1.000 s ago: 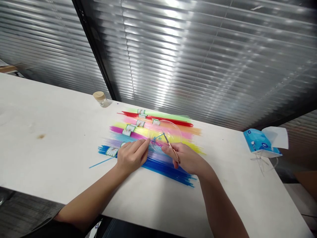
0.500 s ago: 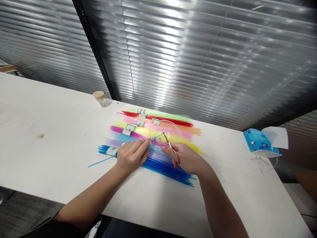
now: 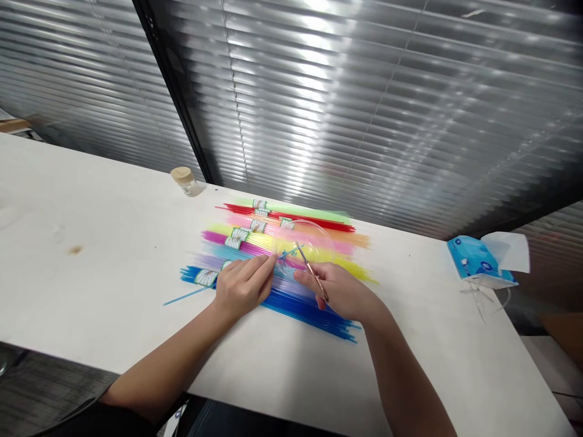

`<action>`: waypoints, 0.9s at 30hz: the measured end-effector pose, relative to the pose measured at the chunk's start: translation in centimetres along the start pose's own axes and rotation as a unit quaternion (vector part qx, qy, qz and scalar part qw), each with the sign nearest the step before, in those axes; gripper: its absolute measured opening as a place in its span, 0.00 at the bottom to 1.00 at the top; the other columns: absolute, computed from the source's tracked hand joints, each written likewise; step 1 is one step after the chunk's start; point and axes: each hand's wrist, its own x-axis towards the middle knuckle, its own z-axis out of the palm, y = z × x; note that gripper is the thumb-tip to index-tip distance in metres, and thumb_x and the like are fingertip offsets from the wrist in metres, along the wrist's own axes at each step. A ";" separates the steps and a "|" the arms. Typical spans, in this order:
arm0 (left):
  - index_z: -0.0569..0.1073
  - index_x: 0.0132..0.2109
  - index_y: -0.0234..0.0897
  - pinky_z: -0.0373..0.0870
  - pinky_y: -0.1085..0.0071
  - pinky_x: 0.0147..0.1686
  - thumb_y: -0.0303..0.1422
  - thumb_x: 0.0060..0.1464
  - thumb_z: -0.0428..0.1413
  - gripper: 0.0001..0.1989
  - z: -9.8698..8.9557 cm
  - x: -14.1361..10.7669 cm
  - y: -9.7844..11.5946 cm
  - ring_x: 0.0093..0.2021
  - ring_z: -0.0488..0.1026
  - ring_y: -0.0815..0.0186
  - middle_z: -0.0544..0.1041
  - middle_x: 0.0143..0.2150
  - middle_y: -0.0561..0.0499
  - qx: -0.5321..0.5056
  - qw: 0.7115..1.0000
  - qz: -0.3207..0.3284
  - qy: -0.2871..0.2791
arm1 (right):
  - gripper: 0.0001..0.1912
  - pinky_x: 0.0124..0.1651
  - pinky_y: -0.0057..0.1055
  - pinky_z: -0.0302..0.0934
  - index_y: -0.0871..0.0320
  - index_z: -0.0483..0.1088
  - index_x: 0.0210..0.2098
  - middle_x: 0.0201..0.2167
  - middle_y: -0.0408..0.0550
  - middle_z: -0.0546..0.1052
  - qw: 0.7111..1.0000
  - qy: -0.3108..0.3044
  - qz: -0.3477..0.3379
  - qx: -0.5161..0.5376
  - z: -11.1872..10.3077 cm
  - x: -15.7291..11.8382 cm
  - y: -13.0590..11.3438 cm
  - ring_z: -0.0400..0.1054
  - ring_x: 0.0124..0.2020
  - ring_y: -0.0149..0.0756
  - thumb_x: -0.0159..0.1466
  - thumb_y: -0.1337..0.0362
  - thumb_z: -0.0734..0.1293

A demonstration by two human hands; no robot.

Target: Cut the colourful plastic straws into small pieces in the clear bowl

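**Risks at the cut: thin strip, small scissors, cluttered table**

Table (image 3: 91, 200): white, and my working patch is covered by the fan of coloured strip bundles (image 3: 282, 243) — green, red, pink, yellow, purple and blue, most with a paper band. If my forearms drag across them, I expect the stack to skew or the dark blue bundle (image 3: 314, 309) under my wrists to slide toward the near edge.

Clear dish (image 3: 306, 244): sits on the bundles, just beyond my fingers. Uneven base, so a knock from the scissors could tip it or scatter any offcuts. Can't tell what's inside.

Left hand (image 3: 241, 285): pinching a single light-blue strip (image 3: 184, 296); its tail rests on the table to my left, its tip points at the dish. Long and flexible, so it may bend away from the blades and cut crooked.

Right hand (image 3: 344, 291): closed around small rose-gold scissors (image 3: 311, 270), tips at the strip end. My left fingertips are near the blades — nick risk.

Jar (image 3: 184, 181) and tissue pack (image 3: 480, 262): well apart, no concern.
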 end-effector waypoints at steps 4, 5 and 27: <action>0.73 0.50 0.36 0.65 0.71 0.26 0.25 0.58 0.57 0.13 0.0 0.0 0.0 0.27 0.75 0.69 0.82 0.35 0.52 -0.007 1.000 0.004 -0.003 | 0.32 0.33 0.31 0.55 0.56 0.59 0.25 0.20 0.43 0.71 1.000 0.001 -0.005 -0.006 0.0 0.0 0.0 0.65 0.27 0.37 0.65 0.32 0.57; 0.73 0.50 0.36 0.65 0.71 0.26 0.25 0.58 0.57 0.13 0.0 0.0 0.0 0.27 0.75 0.69 0.82 0.35 0.52 -0.009 1.000 0.005 -0.004 | 0.32 0.33 0.31 0.55 0.56 0.59 0.25 0.20 0.43 0.71 1.000 0.000 -0.004 -0.006 0.0 0.0 0.0 0.65 0.27 0.36 0.65 0.32 0.56; 0.73 0.50 0.35 0.65 0.70 0.27 0.25 0.57 0.59 0.14 0.3 -0.4 -0.1 0.26 0.74 0.69 0.82 0.35 0.53 0.002 1.000 -0.008 -0.015 | 0.30 0.30 0.31 0.52 0.55 0.59 0.25 0.20 0.43 0.71 0.999 -0.009 -0.018 -0.026 0.0 0.3 0.5 0.64 0.27 0.36 0.67 0.35 0.57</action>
